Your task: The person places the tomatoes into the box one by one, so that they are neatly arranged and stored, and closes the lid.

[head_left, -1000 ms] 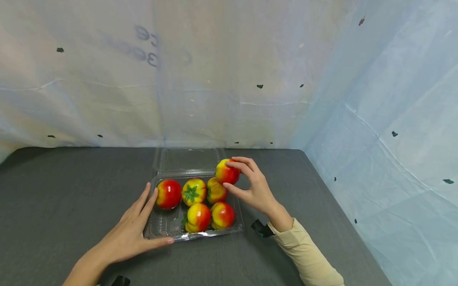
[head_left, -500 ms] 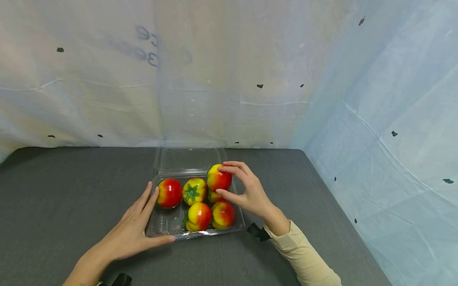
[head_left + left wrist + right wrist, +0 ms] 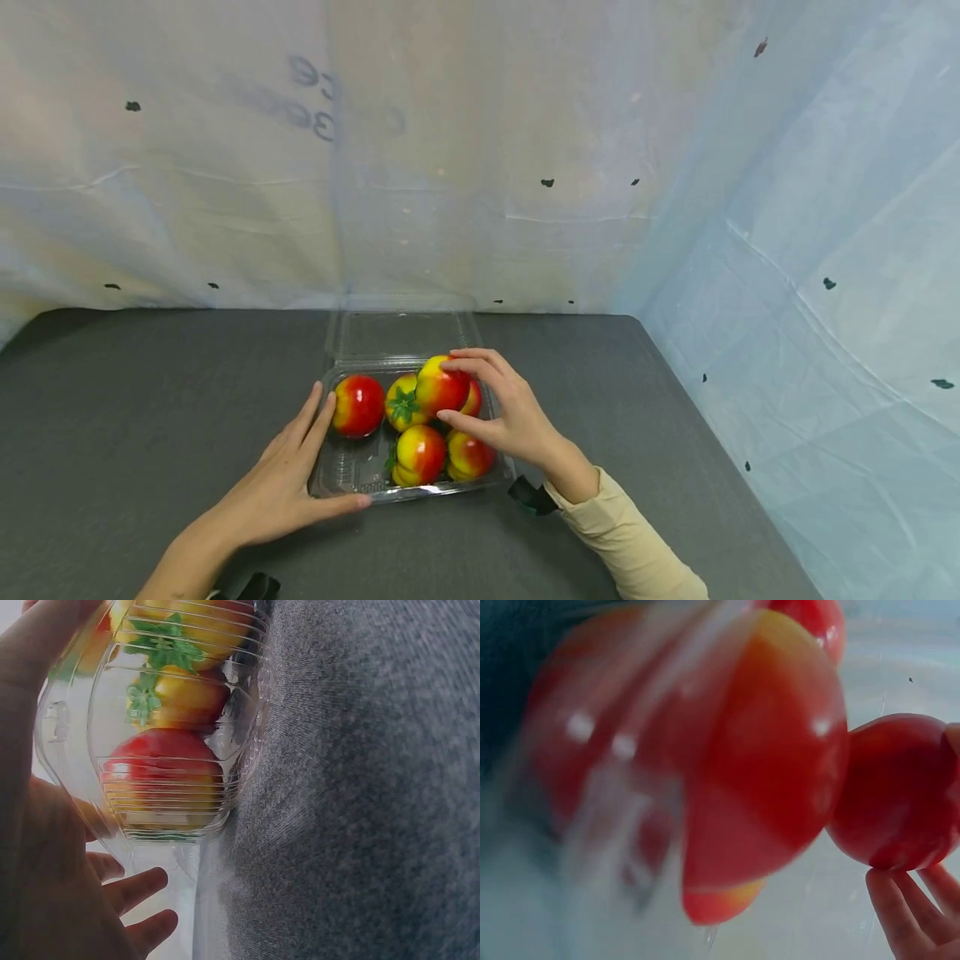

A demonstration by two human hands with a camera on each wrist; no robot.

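Observation:
My right hand [image 3: 508,410] pinches a round red-and-yellow fruit [image 3: 441,387] between thumb and fingers, raised over the clear plastic clamshell box [image 3: 405,493]. In the right wrist view the held fruit [image 3: 896,791] shows its red side. Under it in the head view are a fruit with a green leafy top [image 3: 402,403] and a partly hidden one [image 3: 473,398]. A red fruit [image 3: 358,406] sits at the box's left end, and two more [image 3: 419,455] lie along the front. My left hand [image 3: 281,483] rests against the box's left side, fingers straight, thumb along the front edge.
The box's transparent lid [image 3: 403,335] lies folded back toward the rear plastic sheet [image 3: 480,167]. Dark grey cloth covers the table [image 3: 150,400]. Another plastic sheet [image 3: 847,292] hangs along the right side.
My right hand has carried the held fruit left and toward me, from over the box's back right corner to above its middle. The left hand stays at the box's left side.

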